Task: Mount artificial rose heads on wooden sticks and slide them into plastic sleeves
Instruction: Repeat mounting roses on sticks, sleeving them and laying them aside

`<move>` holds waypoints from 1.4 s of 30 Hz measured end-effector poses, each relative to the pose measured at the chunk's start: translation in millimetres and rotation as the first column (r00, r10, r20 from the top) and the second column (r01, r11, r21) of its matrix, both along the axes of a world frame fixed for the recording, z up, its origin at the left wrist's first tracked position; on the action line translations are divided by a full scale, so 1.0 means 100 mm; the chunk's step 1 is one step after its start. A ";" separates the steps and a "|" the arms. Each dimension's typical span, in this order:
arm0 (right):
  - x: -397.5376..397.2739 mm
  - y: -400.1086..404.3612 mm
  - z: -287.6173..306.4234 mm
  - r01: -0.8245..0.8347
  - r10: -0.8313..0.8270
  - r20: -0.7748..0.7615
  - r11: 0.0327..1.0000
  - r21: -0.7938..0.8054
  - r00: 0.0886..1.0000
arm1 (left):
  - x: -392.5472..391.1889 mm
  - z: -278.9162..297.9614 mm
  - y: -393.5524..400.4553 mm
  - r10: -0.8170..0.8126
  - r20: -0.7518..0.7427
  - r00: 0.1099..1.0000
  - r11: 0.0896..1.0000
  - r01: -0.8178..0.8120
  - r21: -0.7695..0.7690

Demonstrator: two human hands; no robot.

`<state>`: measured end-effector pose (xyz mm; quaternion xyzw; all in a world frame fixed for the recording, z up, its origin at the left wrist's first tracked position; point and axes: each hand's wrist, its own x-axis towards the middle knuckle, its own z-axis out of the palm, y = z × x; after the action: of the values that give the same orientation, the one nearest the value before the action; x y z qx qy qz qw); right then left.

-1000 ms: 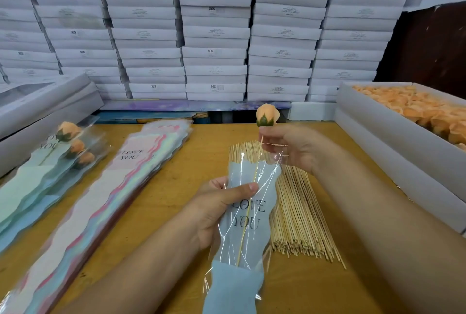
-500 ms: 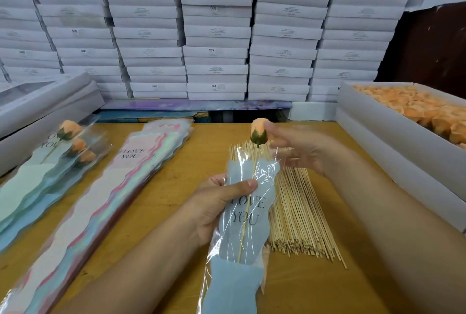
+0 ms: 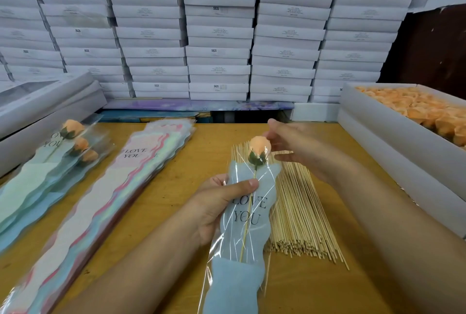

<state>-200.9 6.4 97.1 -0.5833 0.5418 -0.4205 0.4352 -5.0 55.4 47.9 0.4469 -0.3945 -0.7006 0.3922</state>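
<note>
My left hand [image 3: 222, 202] grips a light-blue plastic sleeve [image 3: 242, 243] printed "LOVE YOU", thumb across its front. An orange rose head [image 3: 259, 148] on a wooden stick [image 3: 248, 215] sits in the sleeve, the bloom level with the sleeve's top edge. My right hand [image 3: 295, 144] hovers just right of the rose, fingers straight and spread, the fingertips near the bloom. Whether they touch it I cannot tell. A bundle of bare wooden sticks [image 3: 300, 215] lies on the table under and right of the sleeve.
A stack of empty sleeves [image 3: 118, 195] lies left of centre. Three sleeved roses [image 3: 58, 159] lie at the far left. A white box of orange rose heads [image 3: 413, 109] stands at the right. White boxes [image 3: 216, 33] are stacked along the back.
The rose and stick have slid down into the sleeve, the bloom dropping to the sleeve's top. My right hand let go of the stick and opened beside the bloom.
</note>
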 end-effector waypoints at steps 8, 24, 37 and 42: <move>0.07 0.07 -0.07 -0.067 0.068 -0.068 0.998 0.014 0.995 | 0.03 0.00 -0.03 -0.015 -0.028 0.999 1.000 0.015 0.011; 0.04 -0.01 -0.11 -0.103 0.126 -0.198 0.987 0.125 0.972 | 0.03 -0.01 -0.05 -0.084 -0.087 0.993 0.996 0.088 0.035; 0.05 -0.01 -0.06 -0.134 0.168 -0.175 0.972 0.193 0.970 | 0.04 -0.07 -0.09 -0.079 -0.091 0.993 0.997 0.081 0.009; 0.08 -0.03 -0.08 -0.132 0.166 -0.167 0.971 0.198 0.972 | 0.04 -0.08 -0.09 -0.099 -0.115 0.988 0.995 0.096 -0.026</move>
<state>-193.0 3.3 89.1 -0.6153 0.5709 -0.2789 0.4665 -0.9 46.2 39.9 0.3817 -0.3995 -0.7396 0.3842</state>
